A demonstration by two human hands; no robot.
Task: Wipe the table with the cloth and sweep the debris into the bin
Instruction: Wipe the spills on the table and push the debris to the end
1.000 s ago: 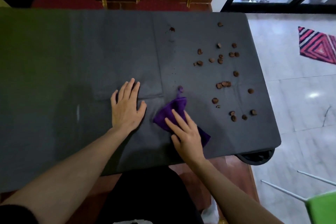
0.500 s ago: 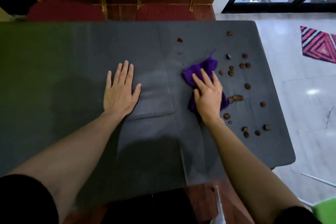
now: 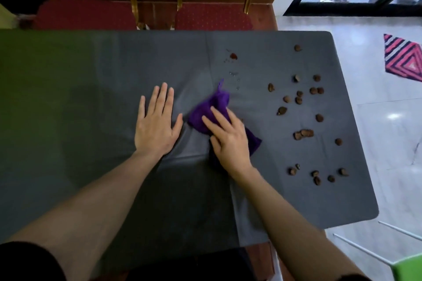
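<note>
Right hand (image 3: 230, 141) presses the purple cloth (image 3: 213, 109) flat on the table (image 3: 91, 98) mid-surface, fingers straight. Left hand (image 3: 156, 125) lies just beside it, palm down, fingers spread. Brown debris (image 3: 303, 133) is scattered toward the right edge.
</note>
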